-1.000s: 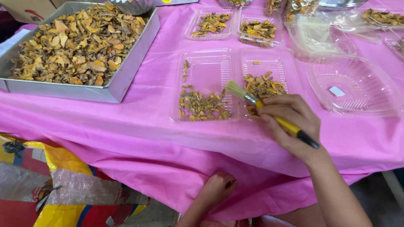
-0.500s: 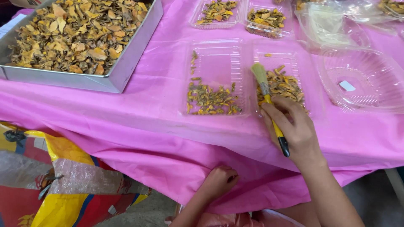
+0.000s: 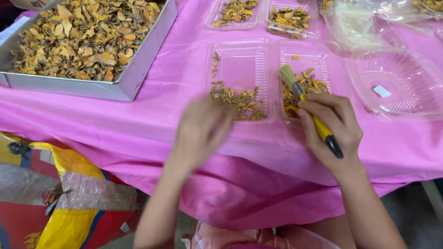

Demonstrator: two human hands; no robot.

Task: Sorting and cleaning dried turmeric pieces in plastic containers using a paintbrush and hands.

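the right hand (image 3: pixel 333 129) grips a brush (image 3: pixel 308 107) like a pen, fingers pressed together around the yellow handle, the black end sticking out past the palm toward the wrist. the grip looks chosen for short, controlled strokes: the pale bristles point away from the person and rest over the dried yellow pieces (image 3: pixel 304 90) in the right half of the clear tray (image 3: pixel 258 50). so the brush runs from inside the fist up over the tray's near edge, its tip beyond the fingertips and among the pieces.

the left hand (image 3: pixel 203 127) is blurred in motion just at the near edge of the tray, in front of its left half. i cannot tell whether its fingers are spread or closed, or whether they touch the tray; it seems to hold nothing. a band of small dried bits (image 3: pixel 233 97) lies in the left half just beyond that hand, apart from it as far as one can see.

the tray sits open and flat on the pink cloth (image 3: pixel 161 120), both halves facing up, which keeps the pieces within reach of either hand. left of the tray stands a metal pan (image 3: pixel 138 76) heaped with larger dried slices. behind the tray are two more small trays (image 3: pixel 263 16) already holding pieces. right of the tray is an empty clear tub (image 3: pixel 401 83) with a small white tag inside.
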